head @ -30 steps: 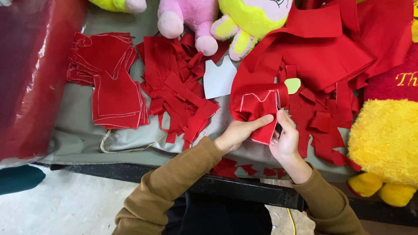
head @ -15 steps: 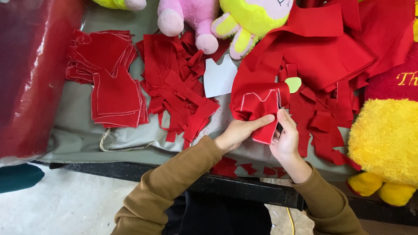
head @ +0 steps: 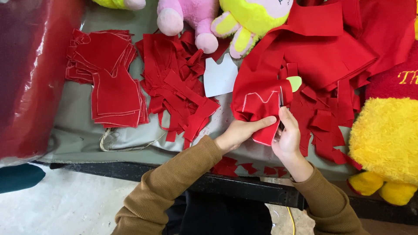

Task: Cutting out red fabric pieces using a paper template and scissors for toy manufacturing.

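Fingers of the left hand are pinching the near edge of a red fabric piece marked with white chalk lines, while the right hand is clenching something against that piece's right edge; what it grips is hidden. Relative to the fabric piece, a white paper template is lying just to its left, red scraps farther left, and a stack of cut red pieces beyond those.
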